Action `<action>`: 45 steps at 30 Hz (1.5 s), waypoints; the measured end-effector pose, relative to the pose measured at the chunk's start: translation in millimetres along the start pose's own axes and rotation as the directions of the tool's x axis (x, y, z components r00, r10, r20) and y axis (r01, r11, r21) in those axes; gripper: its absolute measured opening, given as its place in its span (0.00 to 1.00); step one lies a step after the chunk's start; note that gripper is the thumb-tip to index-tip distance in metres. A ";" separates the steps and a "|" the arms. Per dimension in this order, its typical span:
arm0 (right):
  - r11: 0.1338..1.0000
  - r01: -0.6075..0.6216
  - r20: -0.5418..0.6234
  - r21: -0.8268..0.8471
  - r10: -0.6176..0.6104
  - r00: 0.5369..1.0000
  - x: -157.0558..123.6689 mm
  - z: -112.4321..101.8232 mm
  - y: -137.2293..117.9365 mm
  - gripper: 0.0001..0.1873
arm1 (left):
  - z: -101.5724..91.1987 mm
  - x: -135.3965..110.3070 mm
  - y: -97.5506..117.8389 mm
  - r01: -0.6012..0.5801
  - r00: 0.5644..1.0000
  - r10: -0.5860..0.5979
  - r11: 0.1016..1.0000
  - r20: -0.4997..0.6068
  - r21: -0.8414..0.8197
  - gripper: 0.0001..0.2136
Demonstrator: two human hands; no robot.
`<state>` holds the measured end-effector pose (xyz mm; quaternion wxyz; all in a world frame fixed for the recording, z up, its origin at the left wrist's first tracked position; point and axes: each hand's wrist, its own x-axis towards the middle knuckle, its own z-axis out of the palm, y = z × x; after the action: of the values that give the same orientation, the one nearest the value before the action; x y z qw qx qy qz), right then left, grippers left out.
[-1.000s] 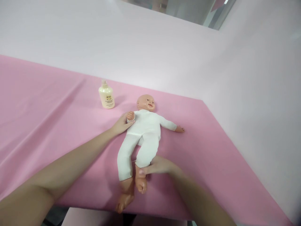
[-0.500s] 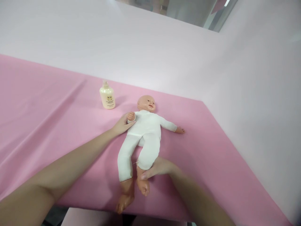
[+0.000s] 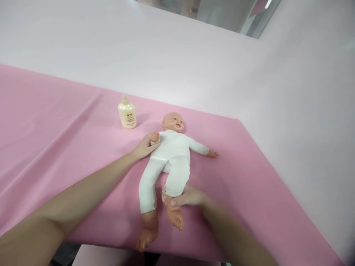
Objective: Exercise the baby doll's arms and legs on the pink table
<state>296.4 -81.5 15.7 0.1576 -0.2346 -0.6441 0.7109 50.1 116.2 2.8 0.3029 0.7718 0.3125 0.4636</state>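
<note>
A baby doll (image 3: 172, 155) in a white bodysuit lies on its back on the pink table cover (image 3: 55, 140), head toward the wall, bare feet near the front edge. My left hand (image 3: 144, 147) rests against the doll's side, fingers curled around its bent arm and small hand. My right hand (image 3: 186, 196) grips the doll's leg at the ankle, thumb across the shin just below the white trouser cuff. The doll's other arm stretches out to the right.
A cream lotion bottle (image 3: 127, 115) stands upright behind and left of the doll's head. Pale pink walls enclose the table at the back and on the right. The table's front edge runs just below the doll's feet.
My right hand has shifted the doll's held foot slightly to the right, spreading the legs a little. My left hand has stayed on the doll's arm.
</note>
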 end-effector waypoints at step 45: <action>0.971 -0.143 -0.002 0.190 0.146 0.989 2.9 3.6 -10.5 0.42 | 0.0 0.5 6.3 0.043 0.999 -0.043 0.999 -0.005 0.000 0.27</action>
<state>291.2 -81.7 26.0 0.1320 -0.2705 -0.5535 0.7766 51.5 112.7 7.8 0.3118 0.7637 0.3299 0.4590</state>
